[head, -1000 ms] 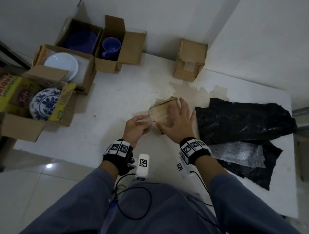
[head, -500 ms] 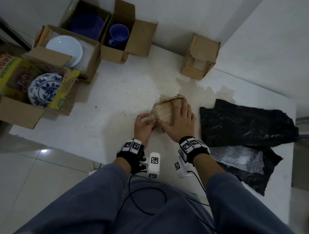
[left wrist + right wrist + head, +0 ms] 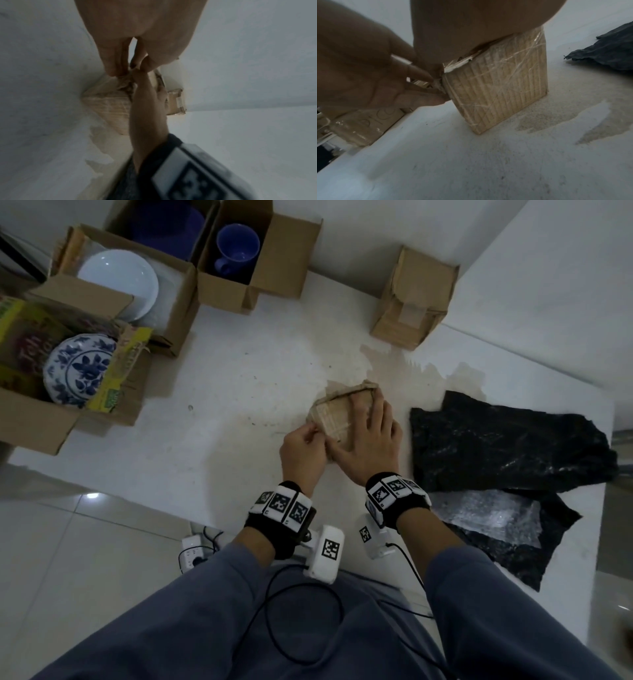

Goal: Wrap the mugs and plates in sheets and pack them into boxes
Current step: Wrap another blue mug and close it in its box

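Observation:
A small taped cardboard box (image 3: 337, 416) stands in the middle of the white table (image 3: 222, 392). My right hand (image 3: 370, 422) lies flat on its top, fingers straight, and presses it down. My left hand (image 3: 317, 436) pinches a torn flap or tape end at the box's near left corner, which the right wrist view shows on the box (image 3: 496, 88) under the left hand (image 3: 436, 86). A blue mug (image 3: 236, 248) sits in an open box at the back. A white plate (image 3: 120, 280) and a blue floral plate (image 3: 78, 368) lie in open boxes at the left.
Black sheets (image 3: 507, 440) and a piece of bubble wrap (image 3: 489, 515) lie at the right of the table. A closed small box (image 3: 414, 299) stands at the back by the wall. A power strip (image 3: 193, 549) lies on the floor below the table's near edge.
My left hand has moved in against the box's near left corner and pinches there. The right hand stays on top of the box. My head has shifted, so the view sits closer.

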`<state>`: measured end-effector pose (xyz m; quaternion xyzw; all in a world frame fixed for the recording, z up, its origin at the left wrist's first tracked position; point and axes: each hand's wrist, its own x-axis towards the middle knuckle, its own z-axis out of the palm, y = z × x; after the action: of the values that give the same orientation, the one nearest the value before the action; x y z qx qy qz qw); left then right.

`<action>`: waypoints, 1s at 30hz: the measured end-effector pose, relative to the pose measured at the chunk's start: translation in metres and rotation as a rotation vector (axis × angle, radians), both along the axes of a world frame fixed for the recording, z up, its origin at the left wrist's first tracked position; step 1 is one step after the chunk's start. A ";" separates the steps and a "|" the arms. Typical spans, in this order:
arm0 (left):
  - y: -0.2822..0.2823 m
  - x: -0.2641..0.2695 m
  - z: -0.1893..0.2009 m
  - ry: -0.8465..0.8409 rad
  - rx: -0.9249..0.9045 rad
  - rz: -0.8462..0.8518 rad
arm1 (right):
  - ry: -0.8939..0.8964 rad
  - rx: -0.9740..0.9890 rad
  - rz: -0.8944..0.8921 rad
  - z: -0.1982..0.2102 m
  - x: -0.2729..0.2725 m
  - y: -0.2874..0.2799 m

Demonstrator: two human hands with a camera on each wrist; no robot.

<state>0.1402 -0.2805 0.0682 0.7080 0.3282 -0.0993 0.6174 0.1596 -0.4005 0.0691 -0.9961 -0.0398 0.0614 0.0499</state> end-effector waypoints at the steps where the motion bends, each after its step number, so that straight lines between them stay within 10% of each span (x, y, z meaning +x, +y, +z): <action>1: -0.003 0.002 0.005 -0.002 -0.026 -0.049 | 0.013 -0.009 0.008 0.000 0.000 0.000; 30: -0.006 0.004 0.005 0.093 -0.009 0.173 | 0.065 0.018 0.087 0.001 -0.003 -0.008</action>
<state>0.1438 -0.2864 0.0730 0.6690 0.4158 -0.0796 0.6109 0.1565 -0.4081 0.0702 -0.9904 -0.0818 0.0954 0.0575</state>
